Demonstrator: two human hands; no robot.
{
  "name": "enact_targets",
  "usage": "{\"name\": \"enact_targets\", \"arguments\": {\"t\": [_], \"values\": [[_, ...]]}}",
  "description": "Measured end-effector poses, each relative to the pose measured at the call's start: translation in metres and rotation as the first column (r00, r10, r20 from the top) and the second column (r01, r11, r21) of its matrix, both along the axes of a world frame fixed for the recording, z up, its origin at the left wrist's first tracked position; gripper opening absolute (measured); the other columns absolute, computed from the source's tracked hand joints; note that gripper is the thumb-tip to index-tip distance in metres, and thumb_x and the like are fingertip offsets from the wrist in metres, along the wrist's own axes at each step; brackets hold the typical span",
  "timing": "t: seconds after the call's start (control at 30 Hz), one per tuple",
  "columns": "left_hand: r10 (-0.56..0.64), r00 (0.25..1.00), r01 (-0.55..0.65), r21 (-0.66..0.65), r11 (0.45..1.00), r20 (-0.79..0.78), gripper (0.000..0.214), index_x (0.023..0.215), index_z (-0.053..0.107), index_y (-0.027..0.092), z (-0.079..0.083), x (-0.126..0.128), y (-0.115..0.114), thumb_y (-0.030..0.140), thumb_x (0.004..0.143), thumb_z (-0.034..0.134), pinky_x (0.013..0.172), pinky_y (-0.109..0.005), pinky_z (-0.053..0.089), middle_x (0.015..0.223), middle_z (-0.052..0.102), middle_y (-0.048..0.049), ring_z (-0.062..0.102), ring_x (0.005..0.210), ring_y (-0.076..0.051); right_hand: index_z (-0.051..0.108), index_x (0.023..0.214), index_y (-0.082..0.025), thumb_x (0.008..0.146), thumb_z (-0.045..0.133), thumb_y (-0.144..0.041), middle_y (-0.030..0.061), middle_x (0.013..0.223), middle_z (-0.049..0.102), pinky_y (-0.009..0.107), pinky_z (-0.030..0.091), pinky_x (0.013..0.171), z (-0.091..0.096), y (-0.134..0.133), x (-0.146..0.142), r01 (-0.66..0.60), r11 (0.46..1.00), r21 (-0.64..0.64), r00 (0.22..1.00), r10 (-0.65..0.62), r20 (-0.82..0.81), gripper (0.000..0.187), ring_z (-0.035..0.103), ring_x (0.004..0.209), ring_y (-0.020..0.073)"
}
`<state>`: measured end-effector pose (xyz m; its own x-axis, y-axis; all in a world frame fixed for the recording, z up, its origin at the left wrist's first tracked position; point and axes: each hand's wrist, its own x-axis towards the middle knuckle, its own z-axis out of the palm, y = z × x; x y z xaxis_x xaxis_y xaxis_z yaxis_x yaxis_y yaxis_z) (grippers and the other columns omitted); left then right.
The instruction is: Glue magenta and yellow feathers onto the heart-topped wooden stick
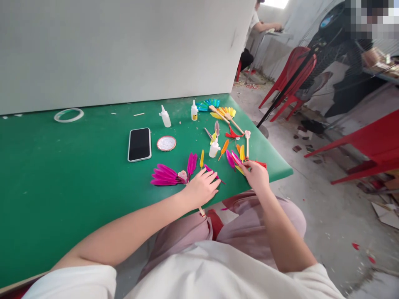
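Note:
My left hand (202, 187) lies flat near the table's front edge, its fingers stretched out over a wooden stick (202, 211) whose end juts past the edge. Magenta feathers (165, 174) fan out to the left of this hand, beside a pale round piece (182, 175); upright magenta feathers (192, 164) stand just above it. A magenta feather (208, 168) is partly under my left fingers. My right hand (257, 176) pinches a pink feather (235, 157) between thumb and finger, among loose magenta, yellow and orange feathers. A small white glue bottle (214, 148) stands between the hands.
On the green table (77, 187) lie a phone (139, 144), a round white lid (166, 143) and a tape roll (69, 115). Two more glue bottles stand behind. Blue-green (208, 105) and yellow feather fans (226, 113) lie at the back right. Red chairs (293, 79) and people are beyond.

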<state>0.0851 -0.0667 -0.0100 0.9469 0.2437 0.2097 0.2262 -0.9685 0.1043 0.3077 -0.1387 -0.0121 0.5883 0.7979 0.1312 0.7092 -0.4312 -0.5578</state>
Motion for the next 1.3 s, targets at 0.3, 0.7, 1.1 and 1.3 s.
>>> {"name": "enact_targets", "arguments": {"t": [0.3, 0.7, 1.1, 1.3], "values": [[-0.021, 0.998, 0.022, -0.020, 1.000, 0.059, 0.026, 0.106, 0.059, 0.015, -0.005, 0.001, 0.010, 0.024, 0.087, 0.045, 0.104, -0.045, 0.031, 0.113, 0.060, -0.0096, 0.052, 0.112, -0.022, 0.058, 0.070, -0.018, 0.066, 0.061, -0.044, -0.0023, 0.054, 0.058, 0.022, 0.038, 0.052, 0.010, 0.014, 0.013, 0.069, 0.991, 0.112, 0.942, -0.028, -0.334, 0.026, 0.051, 0.051, 0.0109], [-0.035, 0.988, 0.035, 0.001, 0.999, 0.151, 0.027, 0.108, 0.059, 0.015, -0.008, -0.003, 0.008, 0.022, 0.087, 0.045, 0.103, -0.046, 0.034, 0.119, 0.058, -0.0106, 0.050, 0.115, -0.022, 0.057, 0.080, -0.017, 0.057, 0.069, -0.048, -0.0037, 0.051, 0.057, 0.018, 0.030, 0.034, 0.012, 0.016, 0.013, 0.149, 0.965, 0.214, 0.811, 0.004, -0.585, 0.041, 0.042, 0.037, 0.0065], [-0.055, 0.986, 0.055, 0.004, 0.998, 0.155, 0.024, 0.099, 0.062, 0.016, -0.010, -0.004, 0.006, 0.020, 0.087, 0.042, 0.099, -0.045, 0.038, 0.110, 0.063, -0.0090, 0.057, 0.104, -0.020, 0.052, 0.079, -0.020, 0.066, 0.066, -0.037, 0.0059, 0.091, 0.070, 0.027, 0.055, 0.065, 0.020, 0.019, 0.000, 0.125, 0.967, 0.222, 0.465, 0.141, -0.874, 0.026, 0.066, 0.086, 0.0180], [-0.071, 0.988, 0.070, 0.007, 0.998, 0.141, 0.025, 0.102, 0.061, 0.015, -0.011, -0.005, 0.008, 0.019, 0.086, 0.042, 0.100, -0.045, 0.037, 0.112, 0.061, -0.0101, 0.056, 0.107, -0.020, 0.055, 0.076, -0.018, 0.068, 0.064, -0.046, 0.0062, 0.082, 0.068, 0.023, 0.052, 0.058, 0.020, 0.022, -0.004, 0.100, 0.970, 0.221, 0.531, 0.135, -0.837, 0.031, 0.065, 0.074, 0.0150]]}}
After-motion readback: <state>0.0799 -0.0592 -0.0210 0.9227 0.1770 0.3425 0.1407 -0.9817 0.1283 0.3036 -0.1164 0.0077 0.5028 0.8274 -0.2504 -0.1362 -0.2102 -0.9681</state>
